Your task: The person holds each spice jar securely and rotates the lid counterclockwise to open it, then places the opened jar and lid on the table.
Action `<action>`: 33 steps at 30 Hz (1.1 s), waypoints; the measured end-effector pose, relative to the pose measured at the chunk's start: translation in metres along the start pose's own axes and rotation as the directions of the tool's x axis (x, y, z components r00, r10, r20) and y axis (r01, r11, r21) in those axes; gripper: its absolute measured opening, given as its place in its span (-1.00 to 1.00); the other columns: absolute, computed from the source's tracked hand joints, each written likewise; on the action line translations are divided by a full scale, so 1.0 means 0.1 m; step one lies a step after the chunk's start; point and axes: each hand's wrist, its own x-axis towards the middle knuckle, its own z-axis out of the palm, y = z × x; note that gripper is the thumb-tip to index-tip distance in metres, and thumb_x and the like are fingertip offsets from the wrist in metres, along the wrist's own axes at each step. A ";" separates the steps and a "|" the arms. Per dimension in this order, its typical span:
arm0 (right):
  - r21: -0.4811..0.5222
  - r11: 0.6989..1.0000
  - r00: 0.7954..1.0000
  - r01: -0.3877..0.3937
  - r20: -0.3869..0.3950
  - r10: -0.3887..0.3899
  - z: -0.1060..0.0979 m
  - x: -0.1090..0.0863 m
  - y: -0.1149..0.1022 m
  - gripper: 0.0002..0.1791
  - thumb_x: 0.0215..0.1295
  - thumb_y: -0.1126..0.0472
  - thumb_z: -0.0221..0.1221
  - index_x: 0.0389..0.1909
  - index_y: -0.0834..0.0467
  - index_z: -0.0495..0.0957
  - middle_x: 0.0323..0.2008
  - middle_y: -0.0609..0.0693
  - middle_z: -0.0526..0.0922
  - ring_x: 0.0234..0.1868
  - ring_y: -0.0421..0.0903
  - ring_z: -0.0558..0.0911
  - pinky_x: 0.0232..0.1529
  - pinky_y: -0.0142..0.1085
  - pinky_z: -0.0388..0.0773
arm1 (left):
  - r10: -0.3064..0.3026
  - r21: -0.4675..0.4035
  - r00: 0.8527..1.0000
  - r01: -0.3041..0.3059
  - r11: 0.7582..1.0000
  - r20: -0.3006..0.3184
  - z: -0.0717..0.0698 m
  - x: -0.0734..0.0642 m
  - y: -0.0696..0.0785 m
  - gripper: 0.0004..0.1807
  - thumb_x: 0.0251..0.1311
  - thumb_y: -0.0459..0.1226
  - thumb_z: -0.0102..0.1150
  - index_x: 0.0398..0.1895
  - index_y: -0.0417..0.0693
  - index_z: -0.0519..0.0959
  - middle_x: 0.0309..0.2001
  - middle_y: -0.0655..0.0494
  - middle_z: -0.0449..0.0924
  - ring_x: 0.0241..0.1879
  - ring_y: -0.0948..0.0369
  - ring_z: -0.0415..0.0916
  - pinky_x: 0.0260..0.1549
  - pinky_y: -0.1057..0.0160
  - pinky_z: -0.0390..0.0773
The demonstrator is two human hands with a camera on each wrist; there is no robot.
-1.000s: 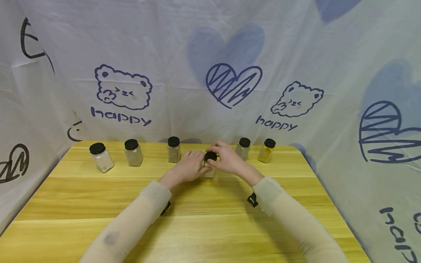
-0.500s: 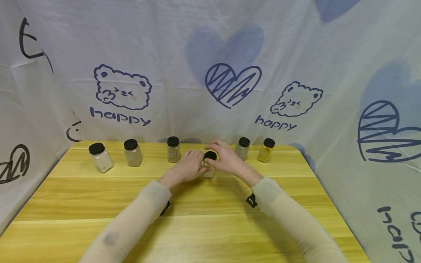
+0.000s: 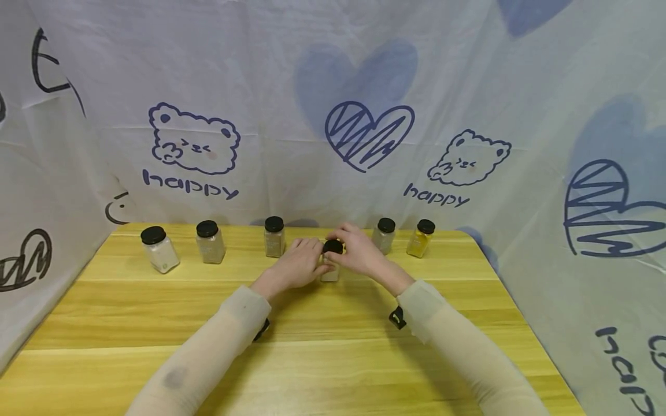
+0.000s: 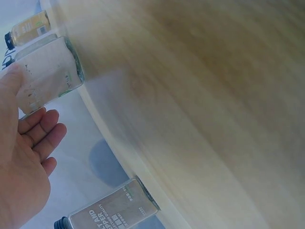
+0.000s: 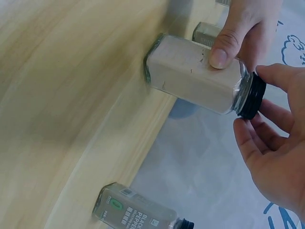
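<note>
A square clear spice jar of pale powder stands upright on the wooden table, near its back edge. My left hand grips the jar's body from the left, its thumb across the near face. At the top, my right hand holds the black lid between thumb and fingers. In the right wrist view the lid sits at the jar's neck, where a strip of clear glass shows below it. The left wrist view shows the left palm and fingers beside the jar, with the lid largely hidden there.
Left of the hands stand a white-powder jar, a greyish jar and a brownish jar. To the right are a grey pepper jar and a yellow jar. Printed cloth hangs behind the table.
The right hand's fingers shift slightly around the lid. The jar and the left hand stay in place.
</note>
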 end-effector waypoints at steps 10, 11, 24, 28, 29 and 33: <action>0.014 0.997 0.996 0.077 0.047 -0.078 -0.05 0.01 -0.03 -0.56 0.29 0.29 0.34 0.20 0.22 0.63 0.16 0.13 0.60 0.17 0.10 0.58 0.23 -0.02 0.53 | 0.013 0.040 1.000 -0.013 0.999 -0.009 0.01 -0.01 -0.01 -0.50 0.54 0.09 0.06 0.13 -0.17 0.46 -0.02 0.00 0.48 0.08 -0.01 0.44 0.29 -0.10 0.28; 0.018 0.997 0.995 0.080 0.050 -0.081 -0.05 0.01 -0.03 -0.55 0.28 0.29 0.34 0.21 0.22 0.62 0.18 0.13 0.60 0.19 0.10 0.58 0.25 -0.01 0.52 | 0.012 0.043 1.000 -0.012 0.999 -0.006 0.01 -0.01 -0.01 -0.50 0.54 0.09 0.06 0.13 -0.17 0.47 -0.02 -0.01 0.48 0.09 -0.01 0.44 0.29 -0.10 0.28; 0.059 0.996 0.997 -0.073 -0.010 0.074 -0.01 -0.01 -0.06 -0.46 0.41 0.05 0.36 0.28 0.26 0.56 0.16 0.17 0.53 0.05 0.10 0.61 0.06 -0.06 0.59 | 0.005 0.026 1.000 -0.005 1.000 0.012 0.00 -0.01 0.00 -0.57 0.52 0.12 0.05 -0.06 -0.08 0.42 -0.09 0.04 0.44 0.02 0.00 0.43 0.28 -0.09 0.29; 0.043 0.996 0.997 -0.073 -0.011 0.074 0.00 -0.01 -0.05 -0.48 0.40 0.03 0.37 0.23 0.26 0.60 0.04 0.14 0.55 -0.12 0.03 0.58 -0.09 -0.12 0.58 | 0.005 0.024 1.000 -0.005 1.000 0.006 0.00 -0.01 0.00 -0.56 0.52 0.12 0.05 -0.05 -0.09 0.43 -0.08 0.03 0.44 0.03 0.00 0.44 0.28 -0.10 0.29; 0.039 0.997 0.997 -0.070 -0.011 0.070 0.00 -0.01 -0.04 -0.49 0.39 0.04 0.37 0.21 0.26 0.61 0.02 0.14 0.56 -0.13 0.03 0.57 -0.09 -0.12 0.58 | 0.005 0.023 1.000 -0.005 1.000 0.004 -0.01 -0.01 0.00 -0.56 0.52 0.12 0.06 -0.05 -0.09 0.43 -0.09 0.04 0.44 0.03 0.00 0.44 0.28 -0.10 0.29; 0.021 0.998 0.999 -0.052 -0.013 0.052 0.00 0.00 -0.04 -0.53 0.37 0.07 0.40 0.17 0.26 0.64 0.04 0.15 0.59 -0.05 0.06 0.60 0.00 -0.08 0.59 | 0.008 0.017 1.000 -0.008 1.000 -0.003 -0.02 -0.01 0.01 -0.55 0.51 0.12 0.08 -0.06 -0.10 0.43 -0.10 0.04 0.45 0.01 0.00 0.44 0.25 -0.10 0.30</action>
